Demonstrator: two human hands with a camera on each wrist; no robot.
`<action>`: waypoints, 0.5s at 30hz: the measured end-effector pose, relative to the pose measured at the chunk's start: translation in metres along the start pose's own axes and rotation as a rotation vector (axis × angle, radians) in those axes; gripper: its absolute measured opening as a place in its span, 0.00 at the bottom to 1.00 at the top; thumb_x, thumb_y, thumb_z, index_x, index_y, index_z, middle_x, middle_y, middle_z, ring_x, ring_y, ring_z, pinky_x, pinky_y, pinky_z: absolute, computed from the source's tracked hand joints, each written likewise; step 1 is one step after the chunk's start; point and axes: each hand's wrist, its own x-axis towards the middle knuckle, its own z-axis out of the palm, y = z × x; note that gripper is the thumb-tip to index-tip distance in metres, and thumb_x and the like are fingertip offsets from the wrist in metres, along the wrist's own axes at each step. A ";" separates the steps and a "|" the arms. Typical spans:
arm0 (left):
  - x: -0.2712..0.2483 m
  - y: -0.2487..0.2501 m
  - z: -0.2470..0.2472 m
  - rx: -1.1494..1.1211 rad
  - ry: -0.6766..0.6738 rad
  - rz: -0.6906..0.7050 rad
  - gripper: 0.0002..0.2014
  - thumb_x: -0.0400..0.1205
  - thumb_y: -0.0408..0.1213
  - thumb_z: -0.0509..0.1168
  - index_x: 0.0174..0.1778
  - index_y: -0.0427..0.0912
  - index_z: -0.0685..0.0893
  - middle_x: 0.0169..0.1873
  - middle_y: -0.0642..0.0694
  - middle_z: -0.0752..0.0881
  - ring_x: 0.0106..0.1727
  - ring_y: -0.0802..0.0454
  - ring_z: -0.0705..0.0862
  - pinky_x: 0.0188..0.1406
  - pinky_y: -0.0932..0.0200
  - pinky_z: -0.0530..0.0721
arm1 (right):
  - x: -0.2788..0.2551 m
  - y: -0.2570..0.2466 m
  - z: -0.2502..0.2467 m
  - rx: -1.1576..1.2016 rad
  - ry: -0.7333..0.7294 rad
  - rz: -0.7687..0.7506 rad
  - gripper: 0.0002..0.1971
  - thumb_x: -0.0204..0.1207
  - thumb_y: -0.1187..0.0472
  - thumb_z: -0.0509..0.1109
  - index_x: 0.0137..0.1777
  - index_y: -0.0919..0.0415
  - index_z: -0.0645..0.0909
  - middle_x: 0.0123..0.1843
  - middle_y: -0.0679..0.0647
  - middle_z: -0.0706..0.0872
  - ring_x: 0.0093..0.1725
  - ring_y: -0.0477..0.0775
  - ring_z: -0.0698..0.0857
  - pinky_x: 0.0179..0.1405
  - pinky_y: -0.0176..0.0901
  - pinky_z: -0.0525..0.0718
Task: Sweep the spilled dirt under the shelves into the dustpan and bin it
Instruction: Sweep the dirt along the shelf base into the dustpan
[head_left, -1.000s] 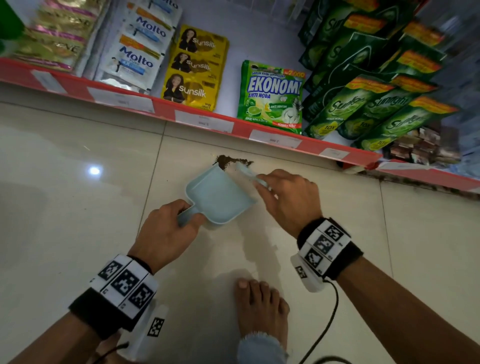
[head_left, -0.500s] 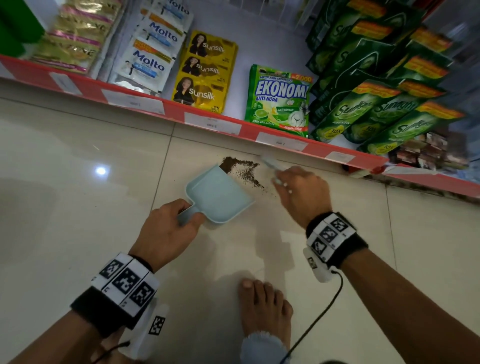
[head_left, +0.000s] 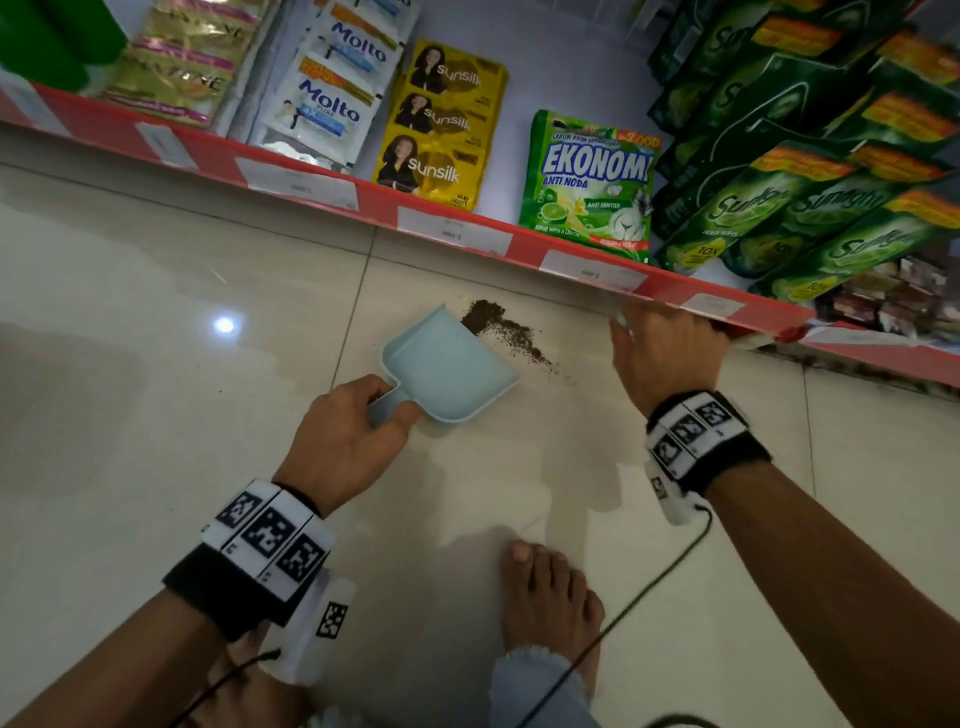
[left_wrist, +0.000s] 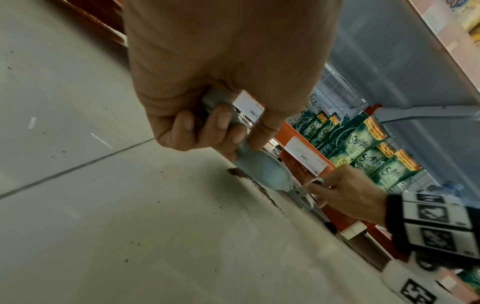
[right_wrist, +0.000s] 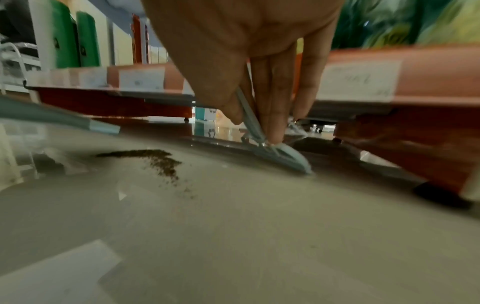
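A pale blue dustpan lies on the floor tiles, mouth toward the shelf. My left hand grips its short handle. A brown dirt pile with a trailing streak lies just off the dustpan's far right edge. My right hand reaches to the red shelf edge and holds a small pale blue brush between thumb and fingers, its head touching the floor under the shelf lip. In the head view the brush is hidden behind the hand.
The bottom shelf with its red price rail overhangs the floor, stocked with sachets and green detergent pouches. A shelf foot stands right of the brush. My bare foot and a wrist cable are behind the hands.
My right hand has swept with the brush from the dustpan's mouth rightward to the shelf edge, leaving a dirt streak. The left hand and dustpan stay put.
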 end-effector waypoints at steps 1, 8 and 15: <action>0.000 0.000 -0.001 0.012 0.002 -0.004 0.16 0.79 0.46 0.70 0.30 0.44 0.75 0.24 0.51 0.78 0.28 0.52 0.76 0.28 0.58 0.70 | 0.003 -0.008 0.006 -0.003 -0.043 0.007 0.09 0.80 0.54 0.67 0.48 0.57 0.86 0.40 0.60 0.89 0.36 0.66 0.88 0.34 0.46 0.75; -0.004 -0.011 -0.007 0.075 0.022 -0.026 0.15 0.79 0.49 0.68 0.33 0.42 0.77 0.26 0.49 0.80 0.28 0.54 0.77 0.26 0.60 0.69 | 0.022 -0.060 0.015 0.202 -0.210 -0.259 0.13 0.86 0.55 0.58 0.62 0.55 0.81 0.58 0.55 0.88 0.48 0.64 0.89 0.46 0.52 0.87; -0.002 -0.018 -0.011 0.061 0.051 -0.049 0.18 0.80 0.49 0.68 0.34 0.37 0.78 0.27 0.45 0.81 0.28 0.52 0.76 0.27 0.59 0.71 | -0.013 -0.035 -0.007 0.411 0.124 -0.358 0.13 0.84 0.52 0.68 0.63 0.53 0.87 0.57 0.54 0.92 0.34 0.63 0.90 0.28 0.50 0.86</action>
